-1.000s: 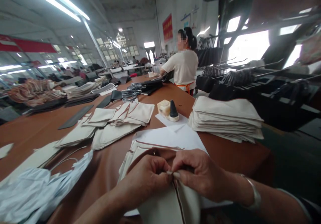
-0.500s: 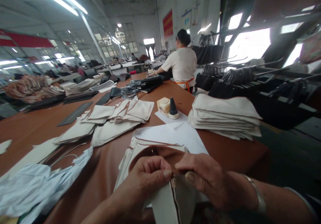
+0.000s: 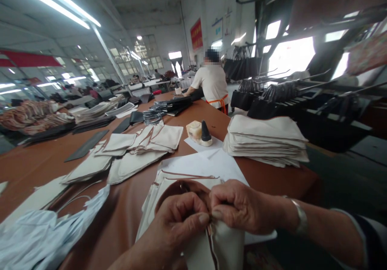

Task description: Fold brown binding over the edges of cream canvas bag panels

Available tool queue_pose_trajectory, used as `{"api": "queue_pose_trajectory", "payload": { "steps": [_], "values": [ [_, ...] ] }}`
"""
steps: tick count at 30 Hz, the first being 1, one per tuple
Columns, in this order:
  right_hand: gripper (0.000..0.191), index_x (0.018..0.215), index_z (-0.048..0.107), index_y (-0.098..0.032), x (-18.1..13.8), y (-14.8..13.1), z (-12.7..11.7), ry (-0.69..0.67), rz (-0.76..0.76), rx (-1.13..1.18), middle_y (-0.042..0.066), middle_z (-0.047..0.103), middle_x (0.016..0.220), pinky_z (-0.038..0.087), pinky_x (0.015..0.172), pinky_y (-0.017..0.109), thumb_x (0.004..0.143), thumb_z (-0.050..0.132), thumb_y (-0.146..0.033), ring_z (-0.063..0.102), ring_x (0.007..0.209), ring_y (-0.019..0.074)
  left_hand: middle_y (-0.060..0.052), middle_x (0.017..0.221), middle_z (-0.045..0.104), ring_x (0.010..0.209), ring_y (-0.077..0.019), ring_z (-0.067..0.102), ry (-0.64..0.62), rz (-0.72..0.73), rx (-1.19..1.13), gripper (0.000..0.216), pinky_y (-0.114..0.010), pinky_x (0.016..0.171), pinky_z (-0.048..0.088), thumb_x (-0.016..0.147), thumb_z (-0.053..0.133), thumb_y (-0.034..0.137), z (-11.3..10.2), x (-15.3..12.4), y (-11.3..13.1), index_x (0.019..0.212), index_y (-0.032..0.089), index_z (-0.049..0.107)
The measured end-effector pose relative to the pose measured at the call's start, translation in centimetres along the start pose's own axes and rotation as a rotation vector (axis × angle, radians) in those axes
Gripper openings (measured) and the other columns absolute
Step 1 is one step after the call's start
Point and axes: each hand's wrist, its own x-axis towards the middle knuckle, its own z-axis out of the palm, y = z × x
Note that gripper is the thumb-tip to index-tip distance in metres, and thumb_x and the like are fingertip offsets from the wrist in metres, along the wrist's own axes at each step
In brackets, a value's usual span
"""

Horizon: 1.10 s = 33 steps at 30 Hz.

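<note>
My left hand [image 3: 178,217] and my right hand [image 3: 242,205] meet close in front of me, thumbs and fingers pinched on a cream sewn piece [image 3: 198,252]. A dark slit or seam with brown edging runs down its front, below my fingertips. A curved brown part [image 3: 171,190] rises behind my left hand. The exact point of the pinch is hidden by my thumbs. Beneath lies a pile of similar cream pieces [image 3: 148,211] with brown edges, on white paper [image 3: 196,163].
A tall stack of cream pieces [image 3: 266,139] stands right, behind my right hand. Near the middle sit a yellowish block [image 3: 194,130] and a black cone [image 3: 206,132]. More cream pieces [image 3: 136,161] and crumpled pale cloth [image 3: 54,229] lie left. A co-worker [image 3: 211,82] stands at the far table edge.
My right hand has shifted so its thumb and fingers press close against my left thumb. The view has moved slightly. The co-worker's head has turned and lowered.
</note>
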Motion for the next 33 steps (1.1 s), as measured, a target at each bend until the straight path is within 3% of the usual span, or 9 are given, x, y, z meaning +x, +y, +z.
{"api": "queue_pose_trajectory", "payload": {
  "steps": [5,10,15,17,21,23,30,33],
  "values": [
    [0.031,0.083,0.057,-0.012,0.3,-1.4,-1.4,-0.065,-0.061,-0.089,0.003,0.056,0.084,0.041,0.072,0.021,0.102,0.041,-0.031,0.049,0.076,0.0096,-0.001,0.068,0.053,0.06,-0.0095,0.041,0.14,0.184,0.457,0.036,-0.02,0.052,0.03,0.084,0.067,0.048,0.0,0.3,0.9,0.076,0.013,0.062],
    [0.037,0.08,0.06,-0.01,0.3,-1.4,-1.3,-0.058,0.103,0.082,0.0,0.053,0.072,0.038,0.061,0.019,0.099,0.049,-0.04,0.045,0.066,0.0082,0.0,0.077,0.056,0.066,-0.0108,0.045,0.052,0.105,0.224,0.04,-0.02,0.055,0.036,0.068,0.084,0.041,-0.3,-0.1,1.1,0.084,0.016,0.058],
    [0.043,0.082,0.063,-0.008,0.1,-0.5,-1.3,-0.04,0.175,0.15,0.0,0.051,0.069,0.033,0.056,0.018,0.096,0.053,-0.046,0.041,0.063,0.0073,0.0,0.075,0.054,0.063,-0.0094,0.044,0.084,0.139,0.206,0.036,-0.019,0.054,0.037,0.079,0.075,0.044,-0.8,-0.7,0.6,0.085,0.016,0.053],
    [0.044,0.084,0.065,-0.007,0.1,-0.3,-1.3,-0.042,0.191,0.192,0.0,0.051,0.069,0.033,0.056,0.017,0.095,0.055,-0.048,0.041,0.063,0.0071,-0.002,0.076,0.058,0.062,-0.0099,0.047,0.134,0.237,0.334,0.03,-0.019,0.053,0.038,0.084,0.069,0.041,-0.9,-0.6,0.3,0.083,0.014,0.057],
    [0.047,0.089,0.068,-0.005,0.2,-0.2,-1.2,-0.064,0.222,0.301,0.003,0.057,0.074,0.035,0.059,0.018,0.094,0.057,-0.05,0.044,0.065,0.0078,-0.004,0.075,0.066,0.064,-0.0111,0.058,0.234,0.597,0.704,0.007,-0.018,0.056,0.043,0.085,0.063,0.019,-1.1,-0.2,-0.1,0.081,0.014,0.066],
    [0.049,0.091,0.069,-0.004,0.2,-0.2,-1.1,-0.062,0.248,0.316,0.004,0.058,0.074,0.035,0.059,0.018,0.092,0.058,-0.052,0.045,0.065,0.008,-0.002,0.072,0.067,0.063,-0.0099,0.06,0.279,0.722,0.878,0.008,-0.017,0.057,0.044,0.084,0.061,0.011,-1.3,-0.2,-0.1,0.083,0.016,0.067],
    [0.045,0.089,0.07,-0.005,0.5,0.3,-0.7,-0.041,0.224,0.367,0.005,0.061,0.075,0.038,0.063,0.018,0.092,0.06,-0.048,0.048,0.067,0.0086,0.0,0.064,0.062,0.051,-0.0123,0.058,0.36,0.99,1.316,0.014,-0.022,0.048,0.043,0.089,0.051,0.011,-1.3,0.5,-0.7,0.082,0.018,0.061],
    [0.044,0.083,0.07,-0.004,0.5,0.4,-0.5,-0.01,0.213,0.363,0.003,0.057,0.07,0.036,0.059,0.017,0.089,0.061,-0.047,0.045,0.064,0.0077,0.001,0.062,0.06,0.047,-0.0136,0.057,0.364,1.013,1.548,0.017,-0.024,0.043,0.042,0.09,0.045,0.01,-1.5,1.1,-1.4,0.082,0.021,0.056]
  ]
}}
